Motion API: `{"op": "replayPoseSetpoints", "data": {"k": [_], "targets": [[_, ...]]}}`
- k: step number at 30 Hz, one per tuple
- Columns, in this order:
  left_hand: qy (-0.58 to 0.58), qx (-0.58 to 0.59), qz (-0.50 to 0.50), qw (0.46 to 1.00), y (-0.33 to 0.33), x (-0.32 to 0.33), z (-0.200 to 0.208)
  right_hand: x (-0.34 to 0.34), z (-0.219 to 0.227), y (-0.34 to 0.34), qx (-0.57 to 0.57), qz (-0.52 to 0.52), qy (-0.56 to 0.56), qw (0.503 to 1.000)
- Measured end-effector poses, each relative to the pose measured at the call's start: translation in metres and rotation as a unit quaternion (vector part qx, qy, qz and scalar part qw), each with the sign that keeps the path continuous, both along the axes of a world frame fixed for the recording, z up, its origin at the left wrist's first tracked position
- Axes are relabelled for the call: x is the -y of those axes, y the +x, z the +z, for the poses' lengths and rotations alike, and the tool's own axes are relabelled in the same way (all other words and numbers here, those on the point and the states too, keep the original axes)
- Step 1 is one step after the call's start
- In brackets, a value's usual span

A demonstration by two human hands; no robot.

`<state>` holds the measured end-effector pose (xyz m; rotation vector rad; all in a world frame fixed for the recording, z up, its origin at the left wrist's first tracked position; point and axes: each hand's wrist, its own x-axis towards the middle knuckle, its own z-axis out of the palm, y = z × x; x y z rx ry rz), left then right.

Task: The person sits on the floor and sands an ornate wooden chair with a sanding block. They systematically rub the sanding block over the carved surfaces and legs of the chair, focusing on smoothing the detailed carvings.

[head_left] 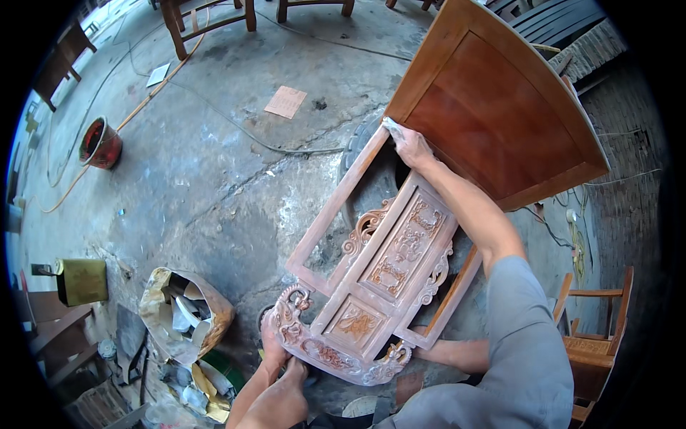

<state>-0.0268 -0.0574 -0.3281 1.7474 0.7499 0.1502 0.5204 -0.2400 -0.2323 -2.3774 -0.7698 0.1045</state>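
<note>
A wooden chair lies tipped over in front of me, its carved backrest (393,264) toward me and its reddish-brown panelled seat (500,114) raised at the far right. My left hand (271,347) holds the left end of the carved top rail (325,350), with its fingers partly hidden behind the wood. Farther off, my right hand (413,146) is closed on a small pale folded piece (391,127), cloth or sandpaper, pressed where the side rail (336,204) meets the seat's corner. Whitish dust coats the backrest and rails; the seat looks darker and glossy.
A black tyre (350,161) sits beneath the chair. To the left stand a red paint-stained bucket (101,144), a sack of scraps (220,314) and an olive metal can (82,281). An orange hose (146,96) and cables cross the concrete floor. Another wooden chair (592,343) stands at right.
</note>
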Motion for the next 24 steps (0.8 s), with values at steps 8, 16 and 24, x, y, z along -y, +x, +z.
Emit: {"op": "replayPoseSetpoints", "data": {"k": [8, 16, 24], "targets": [[-0.019, -0.033, -0.020, 0.999, -0.011, -0.013, -0.027, 0.000, 0.003, -0.019, 0.104, -0.014, -0.035, 0.994], [0.000, -0.001, -0.034, 0.999, 0.013, -0.006, 0.001, -0.014, -0.032, -0.052, 0.138, -0.051, -0.045, 0.988], [0.028, 0.008, -0.041, 0.999, 0.012, 0.004, 0.007, -0.019, 0.003, -0.048, 0.053, -0.104, -0.039, 0.992]]}}
